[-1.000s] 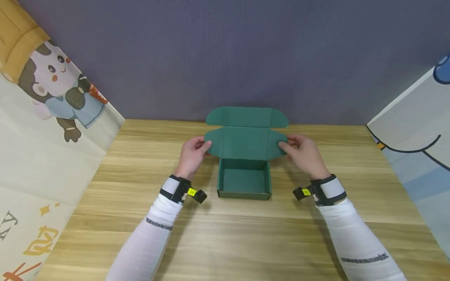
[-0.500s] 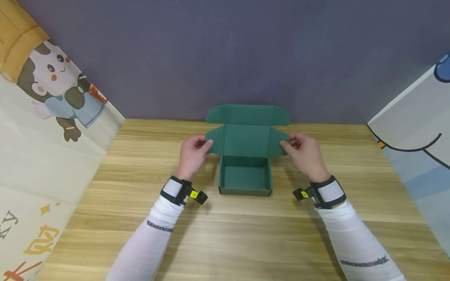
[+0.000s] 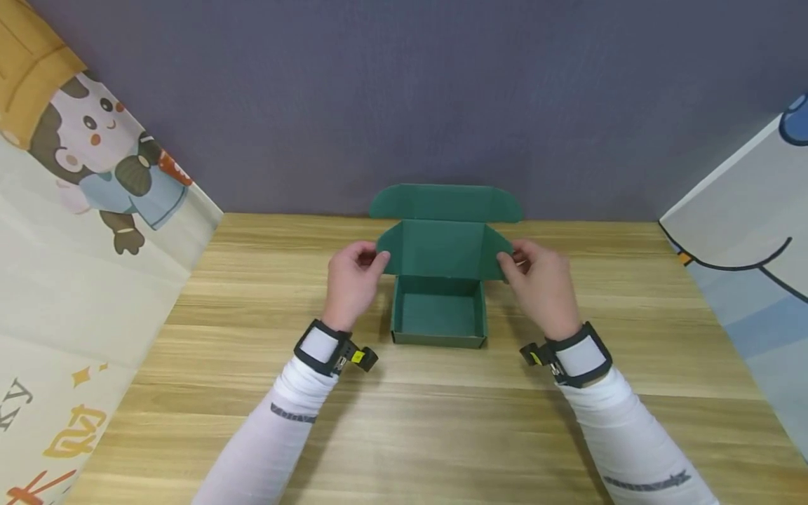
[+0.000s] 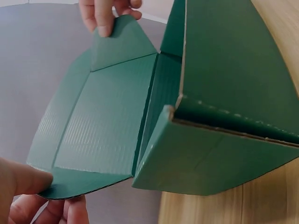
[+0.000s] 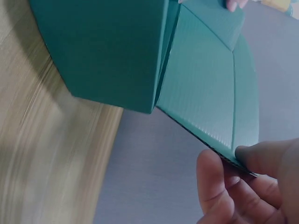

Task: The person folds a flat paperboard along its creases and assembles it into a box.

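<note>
Box (image 3: 443, 256): ribbed corrugated card, slight sheen | worktop (image 3: 442, 414): smooth, wood-grained | sleeves (image 3: 259, 438): cloth | backdrop (image 3: 404, 91): matt, possibly fabric

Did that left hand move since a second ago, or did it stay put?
Yes. In the head view, the left hand has shifted slightly right, toward the green cardboard box, judged against the back left corner of the wooden table.

Your head view is evenly, moderately lit. Soft shadows from your sleeves (image 3: 252, 456) fall inward on the table (image 3: 435, 421), with a pale glare at its near middle. In your left wrist view, sheen catches the lid (image 4: 100, 123); the lens bows the box (image 4: 229, 51) edges. Your right wrist view runs hazier, bluish, your right hand (image 5: 254, 198) slightly soft.
</note>
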`<state>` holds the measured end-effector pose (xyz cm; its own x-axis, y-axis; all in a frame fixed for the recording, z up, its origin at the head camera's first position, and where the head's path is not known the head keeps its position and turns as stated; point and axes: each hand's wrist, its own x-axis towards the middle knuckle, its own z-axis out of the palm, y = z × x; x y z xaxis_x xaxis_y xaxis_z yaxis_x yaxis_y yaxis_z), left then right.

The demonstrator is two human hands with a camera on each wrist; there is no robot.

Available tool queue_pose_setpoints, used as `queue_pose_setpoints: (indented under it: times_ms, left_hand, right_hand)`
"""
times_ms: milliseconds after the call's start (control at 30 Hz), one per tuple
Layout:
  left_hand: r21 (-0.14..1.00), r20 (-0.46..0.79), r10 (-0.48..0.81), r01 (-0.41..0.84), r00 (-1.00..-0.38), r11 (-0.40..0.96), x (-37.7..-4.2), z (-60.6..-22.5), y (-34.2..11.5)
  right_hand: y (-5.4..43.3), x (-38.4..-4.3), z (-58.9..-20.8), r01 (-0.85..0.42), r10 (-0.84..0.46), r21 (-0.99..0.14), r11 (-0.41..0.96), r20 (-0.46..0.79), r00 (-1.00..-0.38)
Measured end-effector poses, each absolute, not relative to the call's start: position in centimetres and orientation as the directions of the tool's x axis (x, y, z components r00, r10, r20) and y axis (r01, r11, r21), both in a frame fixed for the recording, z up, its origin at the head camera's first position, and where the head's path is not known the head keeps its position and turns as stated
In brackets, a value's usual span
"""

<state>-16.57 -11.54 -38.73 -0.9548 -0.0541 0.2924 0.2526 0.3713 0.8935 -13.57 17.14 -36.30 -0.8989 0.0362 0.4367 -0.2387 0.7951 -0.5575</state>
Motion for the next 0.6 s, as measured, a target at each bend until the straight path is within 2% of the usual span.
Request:
queue_pose_setpoints:
  times_ms: [267,600]
  left_hand:
    - [0.863,0.332,-0.034,0.289,-0.943,0.414,-15.8,-38.1,-10.8]
    - [0.825,0.435,-0.021,0.389,-0.9,0.409,-15.1,-38.5,-9.6]
  right_hand:
    - [15.5,-13.1,-36.2,-0.289,0.013,-0.509,0.811,0.51,-0.86]
    - [14.5,-12.9,-36.7,-0.285,0.026,-0.513,0.81,0.517,-0.856]
